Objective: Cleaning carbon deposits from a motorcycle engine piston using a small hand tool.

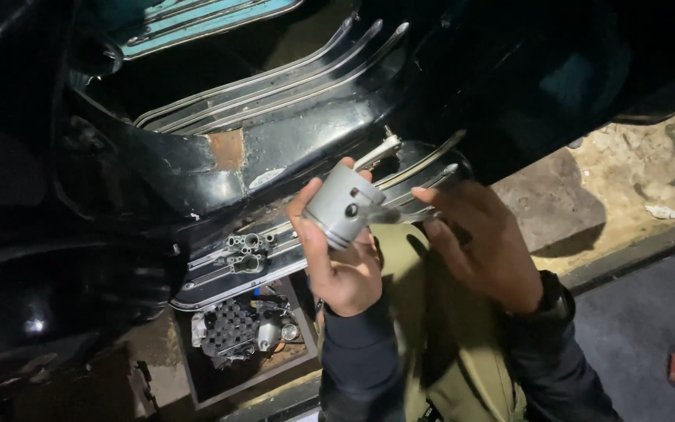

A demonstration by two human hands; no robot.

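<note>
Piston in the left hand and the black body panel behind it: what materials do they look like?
Piston, gripped by the left hand: looks like bare cast metal, probably aluminium; pale grey satin surface, ring grooves and a pin hole visible. Black body panel: likely painted steel; glossy black finish, with an orange-brown rust patch where the paint is gone. The right hand is beside the piston; contact is unclear.
</note>
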